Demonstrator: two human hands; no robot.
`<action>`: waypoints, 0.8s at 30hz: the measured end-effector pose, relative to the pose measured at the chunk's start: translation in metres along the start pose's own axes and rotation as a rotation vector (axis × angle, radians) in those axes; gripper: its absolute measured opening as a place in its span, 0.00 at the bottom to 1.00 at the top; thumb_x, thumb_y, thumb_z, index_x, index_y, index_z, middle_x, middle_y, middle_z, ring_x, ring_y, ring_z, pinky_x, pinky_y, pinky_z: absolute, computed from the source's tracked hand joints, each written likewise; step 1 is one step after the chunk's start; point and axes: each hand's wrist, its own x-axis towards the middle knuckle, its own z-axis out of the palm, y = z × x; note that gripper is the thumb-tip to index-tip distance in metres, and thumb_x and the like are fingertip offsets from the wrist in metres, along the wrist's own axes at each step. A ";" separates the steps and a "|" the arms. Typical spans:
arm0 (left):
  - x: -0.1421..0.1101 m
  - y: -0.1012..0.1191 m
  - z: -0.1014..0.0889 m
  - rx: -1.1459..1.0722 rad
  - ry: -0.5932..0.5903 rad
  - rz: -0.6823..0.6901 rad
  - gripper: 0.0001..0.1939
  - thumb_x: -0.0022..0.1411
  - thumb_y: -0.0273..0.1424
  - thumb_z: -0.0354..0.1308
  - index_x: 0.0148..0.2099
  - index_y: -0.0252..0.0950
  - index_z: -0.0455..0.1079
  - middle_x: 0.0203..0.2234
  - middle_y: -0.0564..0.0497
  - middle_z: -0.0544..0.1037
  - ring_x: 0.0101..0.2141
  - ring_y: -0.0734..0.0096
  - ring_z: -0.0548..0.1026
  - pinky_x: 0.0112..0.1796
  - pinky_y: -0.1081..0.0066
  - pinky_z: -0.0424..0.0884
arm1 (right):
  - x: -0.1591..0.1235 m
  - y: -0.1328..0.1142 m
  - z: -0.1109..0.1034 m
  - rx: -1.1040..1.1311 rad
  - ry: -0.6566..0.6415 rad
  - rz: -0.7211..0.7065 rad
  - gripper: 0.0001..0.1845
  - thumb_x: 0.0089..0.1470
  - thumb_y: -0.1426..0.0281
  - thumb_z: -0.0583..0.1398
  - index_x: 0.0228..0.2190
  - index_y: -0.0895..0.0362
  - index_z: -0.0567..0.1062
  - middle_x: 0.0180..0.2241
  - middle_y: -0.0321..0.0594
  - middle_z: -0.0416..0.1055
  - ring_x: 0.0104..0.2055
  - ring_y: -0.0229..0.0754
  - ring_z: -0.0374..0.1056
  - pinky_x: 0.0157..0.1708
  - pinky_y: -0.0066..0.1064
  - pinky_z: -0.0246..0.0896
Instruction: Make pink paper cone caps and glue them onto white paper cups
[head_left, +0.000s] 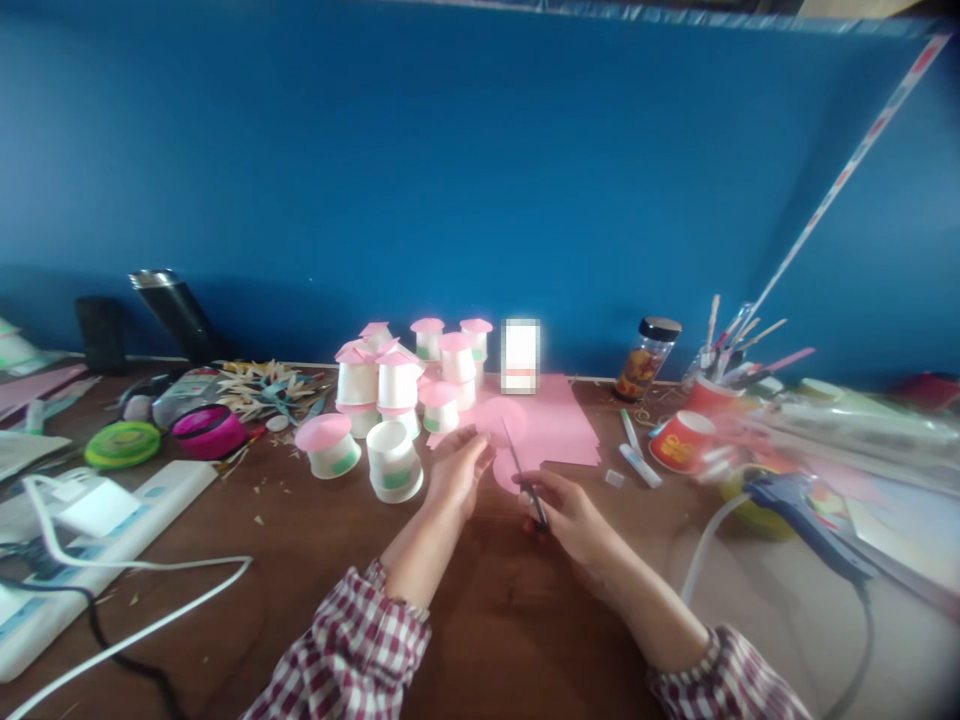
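Near the middle of the table, my left hand (459, 462) pinches a pink paper circle (501, 420) by its lower left edge. My right hand (564, 508) is closed round the dark handles of a pair of scissors (517, 460), whose blades point up and left across the paper circle. Another pink round piece (508, 472) lies just below, partly behind the scissors. Farther back are pink paper sheets (562, 425). Left of my left hand stand several white paper cups with pink paper tops (330, 445), and a topless cup stack (391, 455).
A power strip (180, 485) with cables lies at left, near a green tape roll (122, 443) and a magenta container (208, 430). On the right are a glue gun (814, 525), a red cup (682, 440) and a dark-lidded jar (649, 360). A blue wall rises behind.
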 end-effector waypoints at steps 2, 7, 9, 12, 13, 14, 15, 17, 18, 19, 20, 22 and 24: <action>0.000 0.000 0.000 0.001 -0.001 -0.004 0.10 0.41 0.25 0.66 0.29 0.32 0.69 0.24 0.53 0.74 0.26 0.79 0.72 0.32 0.75 0.68 | 0.000 0.001 0.000 -0.005 -0.003 0.001 0.23 0.47 0.59 0.61 0.42 0.61 0.70 0.24 0.34 0.66 0.23 0.33 0.63 0.20 0.24 0.54; 0.000 0.000 0.000 0.008 0.000 -0.020 0.11 0.41 0.26 0.67 0.29 0.32 0.69 0.24 0.53 0.74 0.26 0.79 0.72 0.33 0.74 0.68 | 0.000 -0.001 0.000 0.012 0.007 0.019 0.23 0.46 0.58 0.62 0.41 0.60 0.71 0.23 0.33 0.65 0.22 0.34 0.62 0.20 0.25 0.54; -0.001 0.001 0.000 0.010 0.003 -0.023 0.12 0.41 0.26 0.67 0.29 0.32 0.69 0.25 0.52 0.74 0.26 0.78 0.73 0.33 0.74 0.69 | 0.000 -0.001 0.000 0.012 0.007 0.024 0.23 0.45 0.59 0.63 0.41 0.60 0.71 0.23 0.33 0.66 0.22 0.34 0.62 0.20 0.25 0.54; -0.001 0.001 0.000 0.014 -0.001 -0.023 0.12 0.41 0.26 0.67 0.30 0.32 0.69 0.25 0.52 0.75 0.26 0.78 0.73 0.33 0.73 0.69 | 0.000 -0.001 0.000 0.007 0.015 0.039 0.24 0.45 0.59 0.62 0.42 0.60 0.71 0.22 0.33 0.66 0.22 0.34 0.62 0.20 0.25 0.54; -0.001 0.001 0.000 0.014 -0.003 -0.022 0.11 0.41 0.26 0.67 0.30 0.32 0.69 0.25 0.52 0.75 0.26 0.78 0.73 0.33 0.73 0.69 | 0.000 -0.001 0.000 0.008 0.015 0.039 0.24 0.45 0.59 0.62 0.42 0.60 0.71 0.22 0.33 0.65 0.22 0.34 0.62 0.20 0.25 0.54; 0.000 0.000 -0.001 0.014 -0.004 -0.020 0.11 0.41 0.26 0.66 0.30 0.32 0.69 0.25 0.52 0.75 0.26 0.78 0.73 0.33 0.74 0.68 | 0.000 -0.001 0.000 0.008 0.014 0.035 0.24 0.46 0.59 0.62 0.42 0.60 0.71 0.22 0.33 0.65 0.22 0.34 0.62 0.20 0.25 0.54; 0.000 0.000 -0.001 0.012 -0.008 -0.017 0.11 0.42 0.26 0.66 0.30 0.32 0.69 0.24 0.52 0.74 0.26 0.78 0.73 0.32 0.74 0.68 | 0.000 -0.001 0.000 0.006 0.014 0.029 0.24 0.46 0.59 0.62 0.42 0.60 0.71 0.22 0.34 0.66 0.22 0.34 0.62 0.20 0.25 0.54; 0.000 -0.001 -0.002 0.006 -0.019 -0.011 0.10 0.42 0.25 0.66 0.29 0.32 0.69 0.24 0.53 0.74 0.26 0.79 0.73 0.32 0.75 0.68 | -0.001 -0.001 0.000 -0.001 0.016 0.026 0.24 0.46 0.58 0.62 0.42 0.60 0.71 0.23 0.34 0.66 0.23 0.34 0.62 0.20 0.25 0.53; 0.001 -0.001 -0.002 0.003 -0.023 -0.009 0.10 0.43 0.25 0.65 0.29 0.32 0.69 0.24 0.53 0.74 0.26 0.79 0.73 0.32 0.75 0.68 | -0.001 -0.001 0.000 -0.002 0.021 0.029 0.24 0.46 0.58 0.62 0.42 0.59 0.71 0.23 0.35 0.67 0.23 0.34 0.62 0.20 0.25 0.53; 0.001 -0.001 -0.002 0.001 -0.024 -0.007 0.09 0.43 0.25 0.65 0.29 0.32 0.69 0.24 0.53 0.74 0.26 0.79 0.72 0.31 0.75 0.68 | -0.001 -0.001 0.000 -0.001 0.027 0.034 0.24 0.46 0.58 0.62 0.42 0.59 0.72 0.23 0.34 0.67 0.22 0.34 0.62 0.20 0.25 0.53; 0.001 -0.001 -0.002 -0.001 -0.023 -0.006 0.09 0.43 0.25 0.65 0.29 0.32 0.69 0.24 0.53 0.74 0.26 0.79 0.72 0.31 0.75 0.68 | -0.001 -0.001 0.000 0.003 0.031 0.038 0.24 0.45 0.58 0.62 0.42 0.59 0.72 0.22 0.34 0.66 0.22 0.34 0.61 0.20 0.25 0.53; 0.002 -0.001 -0.002 -0.002 -0.016 -0.006 0.10 0.43 0.25 0.65 0.29 0.32 0.69 0.24 0.53 0.74 0.26 0.79 0.73 0.32 0.75 0.68 | 0.000 -0.001 0.000 0.018 0.037 0.035 0.24 0.44 0.58 0.63 0.41 0.59 0.72 0.21 0.33 0.65 0.21 0.34 0.61 0.21 0.26 0.53; 0.001 -0.001 -0.002 -0.004 -0.007 -0.007 0.10 0.42 0.25 0.65 0.29 0.32 0.69 0.24 0.53 0.74 0.26 0.79 0.73 0.32 0.75 0.69 | 0.000 -0.001 0.001 0.025 0.037 0.032 0.24 0.43 0.59 0.63 0.41 0.59 0.72 0.21 0.32 0.65 0.21 0.34 0.61 0.21 0.26 0.53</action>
